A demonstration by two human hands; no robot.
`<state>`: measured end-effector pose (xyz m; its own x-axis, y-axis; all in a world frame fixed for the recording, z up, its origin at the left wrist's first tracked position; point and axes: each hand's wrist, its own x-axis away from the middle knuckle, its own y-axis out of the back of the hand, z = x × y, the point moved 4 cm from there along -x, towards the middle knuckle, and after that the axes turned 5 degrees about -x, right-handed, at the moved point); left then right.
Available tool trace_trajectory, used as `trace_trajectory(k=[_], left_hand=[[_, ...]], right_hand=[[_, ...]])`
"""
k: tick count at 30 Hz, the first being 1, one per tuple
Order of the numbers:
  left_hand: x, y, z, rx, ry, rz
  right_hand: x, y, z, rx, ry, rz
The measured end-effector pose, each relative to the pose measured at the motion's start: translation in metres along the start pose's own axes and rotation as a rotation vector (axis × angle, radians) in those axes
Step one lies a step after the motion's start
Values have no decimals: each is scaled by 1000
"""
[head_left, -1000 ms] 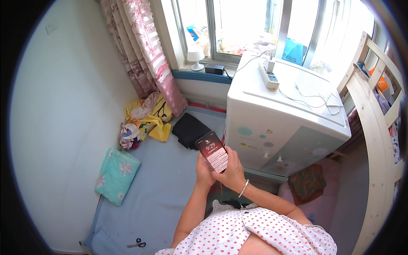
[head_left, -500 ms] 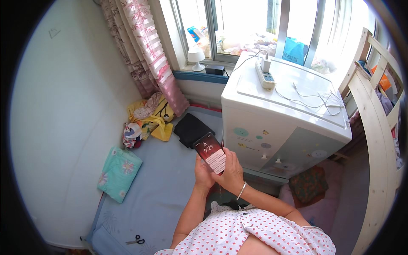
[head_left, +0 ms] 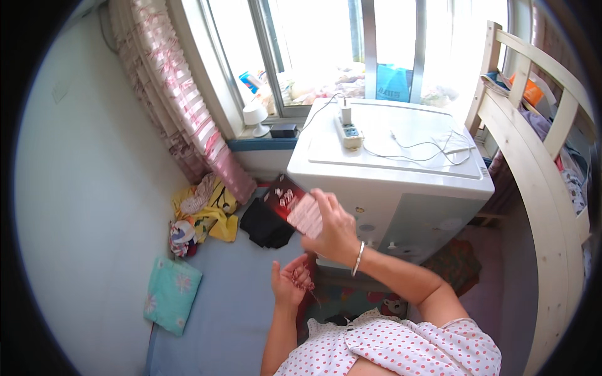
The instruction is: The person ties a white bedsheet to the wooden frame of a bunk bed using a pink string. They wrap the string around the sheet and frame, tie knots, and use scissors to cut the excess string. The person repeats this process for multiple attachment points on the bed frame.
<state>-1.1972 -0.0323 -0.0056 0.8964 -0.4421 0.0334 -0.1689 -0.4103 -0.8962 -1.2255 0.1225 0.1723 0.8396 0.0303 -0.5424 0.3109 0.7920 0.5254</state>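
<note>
A phone was held at its lower right end between the thumb and closed fingers of the right hand, seen in front of the left edge of the white cabinet. The left hand was held half open below, thumb apart, with a reddish cord draped over its loosely curled fingers, while folded black cloth was laid near the far edge of the bed.

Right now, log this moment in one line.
left hand: holding reddish strands | right hand: holding phone, screen lit | black cloth: on blue sheet | power strip: on white cabinet
</note>
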Motion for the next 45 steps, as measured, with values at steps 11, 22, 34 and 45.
trace_trajectory(k=[11, 22, 34, 45], left_hand=[[81, 14, 19, -41, -91, -316], [228, 30, 31, 3, -322, -520], [423, -7, 51, 15, -619, -556], [682, -17, 97, 121, -1317, -1191]], right_hand=[[-131, 15, -55, 408, 48, 316], [-141, 21, -111, 28, -141, 398], [234, -156, 126, -481, 366, 1344], [541, -217, 185, -917, -709, 2218]])
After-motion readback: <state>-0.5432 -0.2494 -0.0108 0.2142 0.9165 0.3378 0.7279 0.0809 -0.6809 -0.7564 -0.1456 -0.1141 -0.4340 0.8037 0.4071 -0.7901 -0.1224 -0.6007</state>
